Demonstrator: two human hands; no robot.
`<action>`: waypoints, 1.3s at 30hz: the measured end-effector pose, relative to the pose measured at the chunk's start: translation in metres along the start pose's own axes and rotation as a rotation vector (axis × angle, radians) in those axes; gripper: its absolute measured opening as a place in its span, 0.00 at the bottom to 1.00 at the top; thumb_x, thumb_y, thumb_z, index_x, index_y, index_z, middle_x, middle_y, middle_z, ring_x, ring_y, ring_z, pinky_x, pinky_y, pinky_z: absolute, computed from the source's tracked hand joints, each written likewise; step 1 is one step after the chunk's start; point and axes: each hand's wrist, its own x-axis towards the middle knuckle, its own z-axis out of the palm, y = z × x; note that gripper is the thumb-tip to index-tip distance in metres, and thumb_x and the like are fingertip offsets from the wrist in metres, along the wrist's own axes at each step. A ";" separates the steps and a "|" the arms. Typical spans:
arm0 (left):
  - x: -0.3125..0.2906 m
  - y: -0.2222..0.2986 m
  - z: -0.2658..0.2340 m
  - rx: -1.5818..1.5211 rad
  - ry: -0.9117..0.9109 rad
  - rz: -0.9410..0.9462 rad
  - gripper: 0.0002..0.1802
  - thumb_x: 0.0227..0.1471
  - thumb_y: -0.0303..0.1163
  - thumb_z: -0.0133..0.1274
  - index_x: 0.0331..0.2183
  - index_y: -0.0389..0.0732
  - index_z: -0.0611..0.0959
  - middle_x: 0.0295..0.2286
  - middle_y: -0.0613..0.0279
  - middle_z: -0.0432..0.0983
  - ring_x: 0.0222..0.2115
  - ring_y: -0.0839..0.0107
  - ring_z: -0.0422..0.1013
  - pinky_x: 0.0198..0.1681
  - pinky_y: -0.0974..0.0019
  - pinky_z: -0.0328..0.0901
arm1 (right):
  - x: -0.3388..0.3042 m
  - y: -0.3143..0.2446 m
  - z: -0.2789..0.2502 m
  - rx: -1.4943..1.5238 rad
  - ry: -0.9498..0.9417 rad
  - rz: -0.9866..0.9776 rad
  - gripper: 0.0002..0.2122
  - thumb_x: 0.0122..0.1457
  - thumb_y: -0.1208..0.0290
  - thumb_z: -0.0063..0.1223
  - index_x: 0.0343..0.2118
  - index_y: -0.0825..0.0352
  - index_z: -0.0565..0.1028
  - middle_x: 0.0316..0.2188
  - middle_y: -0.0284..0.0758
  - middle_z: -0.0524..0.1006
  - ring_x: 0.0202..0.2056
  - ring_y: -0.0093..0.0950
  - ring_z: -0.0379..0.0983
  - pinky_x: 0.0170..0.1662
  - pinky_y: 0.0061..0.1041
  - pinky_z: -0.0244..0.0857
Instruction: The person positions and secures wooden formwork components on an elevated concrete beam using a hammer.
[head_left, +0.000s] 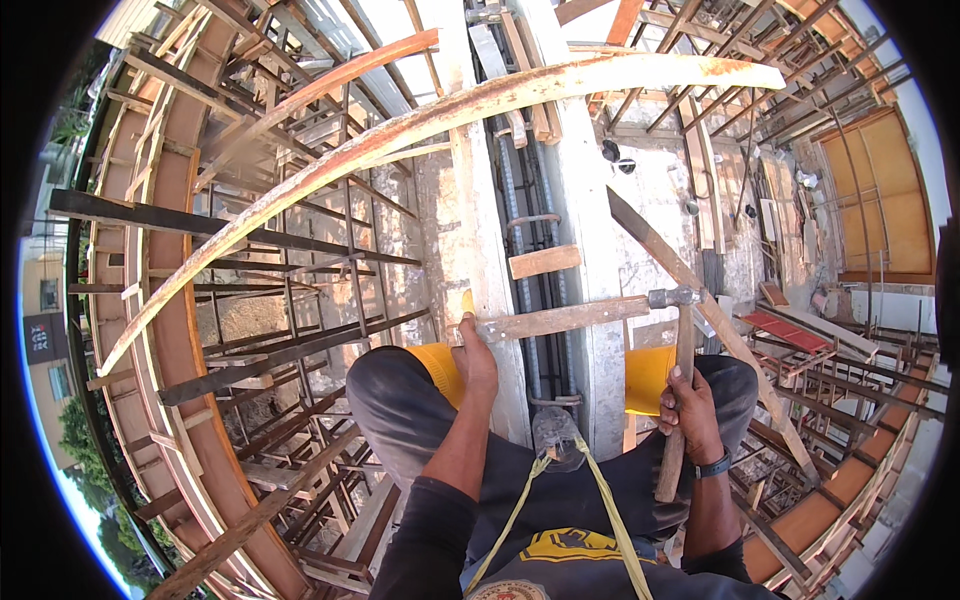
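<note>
My right hand (692,412) is closed round the wooden handle of a hammer (685,350), just above a dark wristband. The hammer's metal head meets the right end of a short wooden strip (570,318). That strip lies across a narrow trough of pale formwork boards (600,240). At its left end, my left hand (477,362) is closed on the wood; some fingers are hidden. Steel reinforcing bars (540,210) run along inside the trough, tied with stirrups. A smaller wood block (544,262) bridges the trough just beyond. My legs straddle the formwork.
A long weathered plank (480,100) arches across the far side. A diagonal brace (700,300) slants along the right. Wooden scaffolding (330,240) and open drops lie on both sides. A clear plastic container (558,438) hangs at my lap from a yellow string (607,490).
</note>
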 end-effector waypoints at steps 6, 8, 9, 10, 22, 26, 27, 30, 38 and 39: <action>0.001 -0.004 -0.001 -0.152 -0.032 0.143 0.36 0.61 0.52 0.48 0.52 0.26 0.76 0.49 0.45 0.75 0.49 0.56 0.70 0.55 0.60 0.61 | 0.002 -0.002 0.006 -0.199 0.054 -0.151 0.15 0.65 0.58 0.54 0.42 0.65 0.67 0.20 0.28 0.67 0.13 0.18 0.63 0.14 0.20 0.59; -0.008 0.012 0.003 -0.025 -0.096 -0.008 0.52 0.51 0.67 0.48 0.53 0.21 0.73 0.49 0.41 0.73 0.50 0.53 0.68 0.56 0.59 0.59 | -0.001 -0.006 0.006 -0.244 0.065 -0.229 0.15 0.65 0.61 0.54 0.45 0.66 0.69 0.20 0.28 0.68 0.13 0.18 0.64 0.14 0.19 0.60; -0.010 0.015 0.001 0.040 -0.115 -0.071 0.59 0.47 0.72 0.49 0.52 0.17 0.72 0.48 0.38 0.72 0.50 0.51 0.68 0.57 0.58 0.58 | -0.005 -0.005 0.009 -0.252 0.081 -0.271 0.15 0.65 0.62 0.54 0.46 0.67 0.69 0.20 0.28 0.68 0.14 0.17 0.64 0.14 0.19 0.60; -0.009 0.016 0.001 0.022 -0.108 -0.063 0.59 0.47 0.72 0.49 0.52 0.17 0.72 0.48 0.38 0.72 0.50 0.51 0.68 0.57 0.58 0.58 | -0.008 -0.007 0.013 -0.262 0.096 -0.314 0.15 0.65 0.63 0.54 0.47 0.68 0.69 0.20 0.28 0.68 0.14 0.17 0.64 0.14 0.19 0.61; 0.009 -0.005 -0.013 0.075 -0.123 0.003 0.46 0.49 0.68 0.48 0.43 0.29 0.83 0.41 0.32 0.78 0.49 0.42 0.73 0.53 0.49 0.64 | -0.116 -0.024 -0.040 -0.737 0.134 -0.374 0.23 0.61 0.59 0.59 0.53 0.72 0.73 0.27 0.33 0.76 0.26 0.27 0.69 0.29 0.27 0.66; 0.022 -0.035 -0.004 0.138 -0.018 0.050 0.52 0.48 0.73 0.43 0.47 0.29 0.81 0.46 0.33 0.77 0.51 0.42 0.72 0.54 0.49 0.64 | -0.087 0.010 -0.086 -0.889 0.017 -0.585 0.26 0.64 0.60 0.55 0.57 0.76 0.68 0.23 0.30 0.70 0.24 0.24 0.63 0.26 0.26 0.60; 0.016 -0.028 -0.002 0.087 -0.039 0.064 0.51 0.48 0.72 0.44 0.48 0.29 0.81 0.46 0.33 0.77 0.51 0.42 0.72 0.54 0.49 0.64 | -0.089 0.011 -0.081 -0.747 0.057 -0.481 0.27 0.64 0.60 0.56 0.58 0.78 0.66 0.22 0.30 0.68 0.23 0.23 0.61 0.24 0.25 0.58; -0.003 -0.013 -0.016 0.066 -0.065 0.037 0.52 0.48 0.72 0.45 0.48 0.28 0.80 0.46 0.32 0.76 0.51 0.42 0.71 0.55 0.49 0.64 | -0.085 0.009 -0.071 -0.700 0.136 -0.418 0.30 0.64 0.58 0.56 0.60 0.76 0.64 0.23 0.32 0.70 0.23 0.24 0.64 0.26 0.28 0.61; 0.012 0.001 -0.018 0.125 -0.158 -0.011 0.46 0.52 0.66 0.44 0.46 0.26 0.80 0.44 0.31 0.77 0.50 0.39 0.71 0.54 0.49 0.62 | -0.047 0.005 -0.066 -0.572 0.221 -0.426 0.14 0.63 0.60 0.57 0.38 0.67 0.70 0.17 0.29 0.66 0.13 0.19 0.64 0.13 0.20 0.59; 0.024 -0.012 -0.013 0.078 -0.126 0.028 0.44 0.52 0.65 0.45 0.46 0.29 0.82 0.44 0.31 0.77 0.49 0.38 0.72 0.53 0.48 0.63 | -0.044 0.002 -0.066 -0.611 0.268 -0.392 0.14 0.62 0.61 0.57 0.38 0.68 0.70 0.16 0.29 0.67 0.11 0.20 0.63 0.12 0.20 0.59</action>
